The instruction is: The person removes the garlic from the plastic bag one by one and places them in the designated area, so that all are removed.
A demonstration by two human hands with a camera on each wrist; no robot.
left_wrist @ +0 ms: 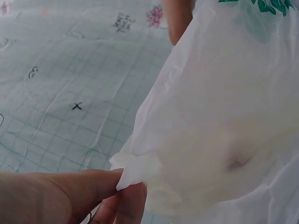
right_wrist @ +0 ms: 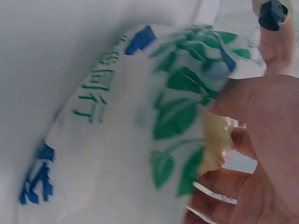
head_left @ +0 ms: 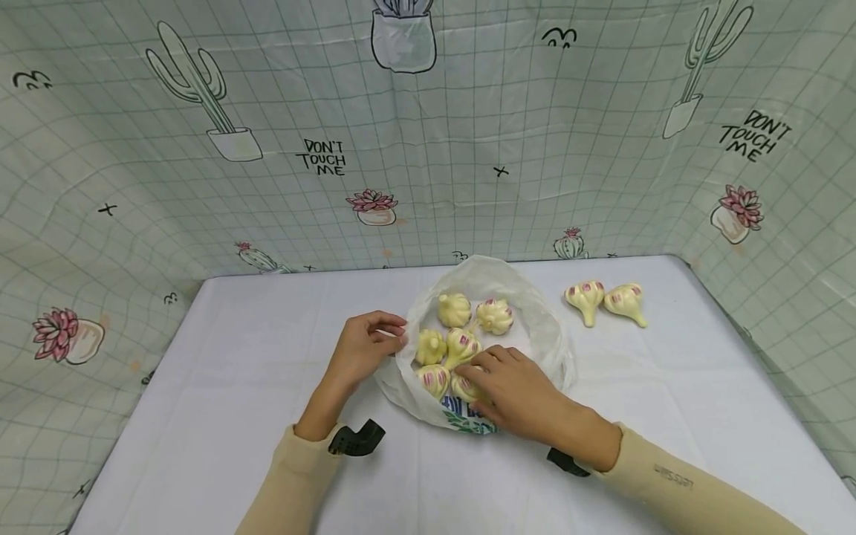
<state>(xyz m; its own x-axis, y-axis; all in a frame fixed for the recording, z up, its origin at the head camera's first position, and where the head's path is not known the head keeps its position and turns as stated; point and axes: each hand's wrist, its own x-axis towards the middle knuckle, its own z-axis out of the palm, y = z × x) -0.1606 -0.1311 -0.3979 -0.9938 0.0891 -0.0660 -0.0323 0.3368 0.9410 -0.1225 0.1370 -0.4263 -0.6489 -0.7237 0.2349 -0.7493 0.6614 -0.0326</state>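
A white plastic bag [head_left: 478, 273] lies with its mouth wide, showing several pale garlic bulbs [head_left: 455, 309] with pink streaks inside. My left hand [head_left: 364, 345] pinches the left edge of the bag between thumb and fingers, as the plastic [left_wrist: 140, 163] in the left wrist view shows. At the near right side of the mouth, my right hand [head_left: 515, 390] reaches in and curls its fingers round a garlic bulb [head_left: 463, 388]. In the right wrist view this bulb [right_wrist: 217, 140] shows between thumb and fingers, partly hidden behind the bag's green leaf print [right_wrist: 177, 119].
Two more garlic bulbs [head_left: 585, 299] lie side by side on the white tabletop [head_left: 267, 357], right of the bag. Behind the table hangs a checked cloth [head_left: 441, 200] printed with cacti, which also runs along both sides.
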